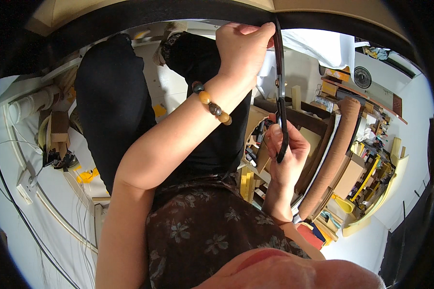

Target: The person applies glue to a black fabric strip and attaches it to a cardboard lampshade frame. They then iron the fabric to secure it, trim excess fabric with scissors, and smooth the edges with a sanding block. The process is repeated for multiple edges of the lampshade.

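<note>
A pair of long black-handled scissors (280,91) is held upright in front of the body, blades pointing up toward a dark curved band of material (178,12) that arches across the top of the view. The right hand (285,149) is closed around the lower handle loops of the scissors. The left hand (243,45), its wrist carrying a bracelet of amber and dark round beads (211,104), is raised above and closed in a pinch at the edge of the dark band, just beside the blade tips. The two hands are held apart, one above the other, with the scissors spanning the gap between them.

The step in hand is judged to be a cut along or at the edge of the dark band, the material being tensioned by the left hand while the blades are brought to it. Whether the blades are parted or closed cannot be told, since they are seen edge-on.

For the next move, the pinch is to be kept firm and close to the cutting line, with the fingertips kept out of the blade path. The blades are to be aligned with the intended line before the handles are squeezed. A white sheet (323,45) hangs just behind the blades and should be kept out of the cut.
</note>
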`<action>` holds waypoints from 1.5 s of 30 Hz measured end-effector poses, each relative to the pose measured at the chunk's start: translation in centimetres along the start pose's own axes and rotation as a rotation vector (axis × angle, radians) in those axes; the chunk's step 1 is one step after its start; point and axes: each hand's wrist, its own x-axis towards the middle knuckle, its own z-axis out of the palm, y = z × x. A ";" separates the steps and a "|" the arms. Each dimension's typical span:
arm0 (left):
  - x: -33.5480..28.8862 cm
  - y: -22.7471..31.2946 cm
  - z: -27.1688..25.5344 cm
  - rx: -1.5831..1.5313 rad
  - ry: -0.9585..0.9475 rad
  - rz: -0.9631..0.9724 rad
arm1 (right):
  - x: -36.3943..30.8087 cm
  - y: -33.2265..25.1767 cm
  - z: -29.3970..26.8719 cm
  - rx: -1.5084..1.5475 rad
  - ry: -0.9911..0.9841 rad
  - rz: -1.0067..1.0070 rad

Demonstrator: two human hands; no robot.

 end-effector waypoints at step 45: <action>-0.3 0.1 0.1 -0.017 0.016 -0.024 | -0.1 0.1 -0.3 -0.010 0.011 0.018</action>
